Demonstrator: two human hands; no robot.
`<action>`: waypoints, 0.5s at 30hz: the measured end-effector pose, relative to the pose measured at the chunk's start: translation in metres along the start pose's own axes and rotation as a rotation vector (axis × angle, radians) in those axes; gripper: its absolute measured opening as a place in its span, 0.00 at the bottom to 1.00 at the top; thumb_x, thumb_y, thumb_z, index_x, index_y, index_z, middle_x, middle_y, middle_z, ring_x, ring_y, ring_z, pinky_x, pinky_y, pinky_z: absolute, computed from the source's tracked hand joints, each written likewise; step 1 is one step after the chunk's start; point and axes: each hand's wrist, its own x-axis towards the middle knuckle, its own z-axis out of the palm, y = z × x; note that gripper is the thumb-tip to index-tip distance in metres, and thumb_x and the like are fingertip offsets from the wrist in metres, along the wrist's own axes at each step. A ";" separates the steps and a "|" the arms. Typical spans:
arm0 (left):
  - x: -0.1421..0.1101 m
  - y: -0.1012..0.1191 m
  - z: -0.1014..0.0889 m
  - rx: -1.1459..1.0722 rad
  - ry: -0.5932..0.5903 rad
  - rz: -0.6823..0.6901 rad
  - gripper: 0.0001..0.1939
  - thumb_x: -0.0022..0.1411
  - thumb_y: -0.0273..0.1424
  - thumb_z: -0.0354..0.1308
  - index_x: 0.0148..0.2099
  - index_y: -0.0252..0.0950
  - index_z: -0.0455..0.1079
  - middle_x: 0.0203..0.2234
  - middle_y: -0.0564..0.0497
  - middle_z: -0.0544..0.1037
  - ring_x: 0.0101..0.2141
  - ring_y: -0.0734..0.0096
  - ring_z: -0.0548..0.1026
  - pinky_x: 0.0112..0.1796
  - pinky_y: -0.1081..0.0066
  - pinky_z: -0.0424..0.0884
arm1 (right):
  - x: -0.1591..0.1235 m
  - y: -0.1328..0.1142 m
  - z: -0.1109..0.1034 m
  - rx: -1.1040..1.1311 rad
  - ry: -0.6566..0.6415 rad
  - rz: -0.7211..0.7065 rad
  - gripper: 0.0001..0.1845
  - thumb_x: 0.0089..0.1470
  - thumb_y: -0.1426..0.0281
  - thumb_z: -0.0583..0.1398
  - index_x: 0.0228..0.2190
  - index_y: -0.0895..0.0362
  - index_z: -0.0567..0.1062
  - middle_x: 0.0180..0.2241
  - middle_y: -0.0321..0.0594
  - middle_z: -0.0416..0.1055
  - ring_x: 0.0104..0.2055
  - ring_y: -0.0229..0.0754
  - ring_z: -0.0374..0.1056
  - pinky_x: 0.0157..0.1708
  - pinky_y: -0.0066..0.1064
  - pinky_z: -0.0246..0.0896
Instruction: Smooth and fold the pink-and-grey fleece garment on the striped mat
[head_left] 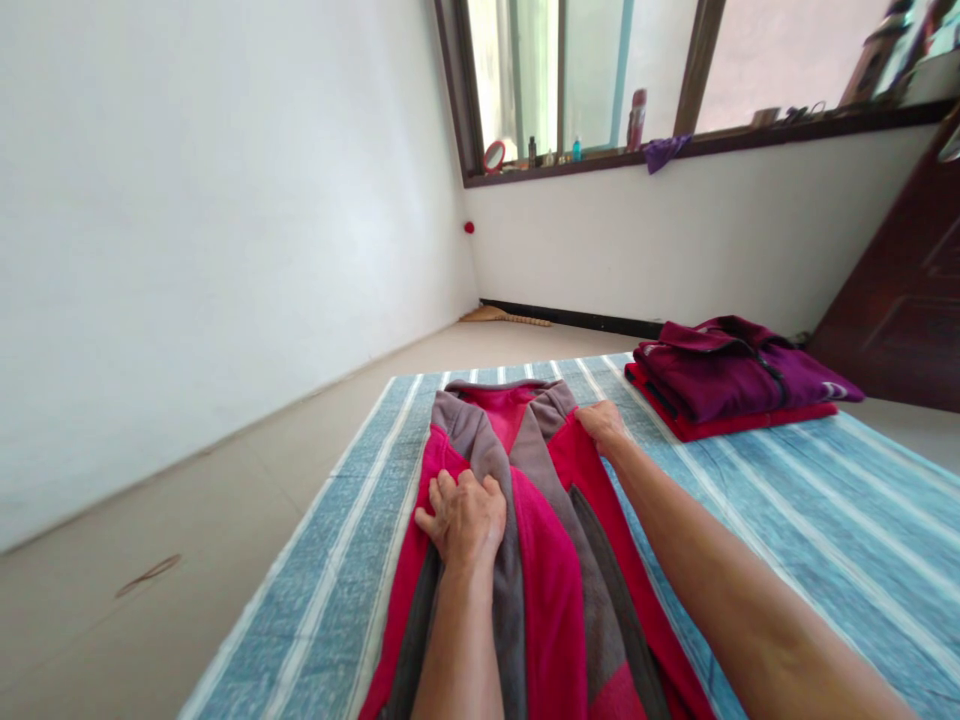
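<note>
— What is the person doing now on the mat (787, 520)?

— Both hands are on the red and grey jacket (547, 560), which lies flat along the striped mat, collar away from the person. The left hand (465, 515) presses on the left side of the jacket, fingers curled down into the fabric, close together. The right hand (604, 425) is at the right edge near the collar; its fingers seem closed on the red edge, pinching it.

— So which step is it, do you think?

— I judge it is the flattening or the first fold: one side is held down, the other edge is gripped. The next move, I think, needs the right hand to bring that edge across evenly while the left one keeps the cloth from sliding.

— Can you see everything?

— No. The lower part of the jacket is cut off at the bottom of the view, and I cannot make out the sleeves. The right fingertips are partly hidden behind the hand. Beside, near the far right of the mat, a folded pile (731, 380) of purple and red clothes sits, well apart.
</note>
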 end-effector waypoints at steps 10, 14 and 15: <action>0.001 0.000 0.002 -0.018 0.026 0.005 0.20 0.64 0.34 0.44 0.50 0.32 0.72 0.58 0.37 0.66 0.60 0.54 0.60 0.56 0.48 0.55 | -0.005 -0.009 -0.004 0.000 -0.109 0.041 0.14 0.61 0.63 0.58 0.41 0.61 0.72 0.35 0.38 0.71 0.31 0.34 0.68 0.30 0.29 0.68; 0.001 -0.001 0.004 -0.020 0.034 0.010 0.20 0.64 0.34 0.44 0.50 0.32 0.72 0.58 0.36 0.66 0.59 0.52 0.60 0.55 0.47 0.56 | 0.002 -0.003 0.002 -0.054 -0.058 -0.001 0.14 0.60 0.63 0.58 0.42 0.61 0.72 0.37 0.39 0.71 0.34 0.36 0.69 0.33 0.31 0.69; 0.001 -0.001 0.005 -0.019 0.038 0.012 0.20 0.64 0.34 0.44 0.50 0.32 0.72 0.57 0.36 0.66 0.59 0.52 0.61 0.55 0.47 0.57 | 0.005 0.000 0.004 -0.082 -0.035 -0.013 0.14 0.60 0.63 0.58 0.41 0.61 0.72 0.38 0.40 0.71 0.35 0.37 0.69 0.34 0.32 0.69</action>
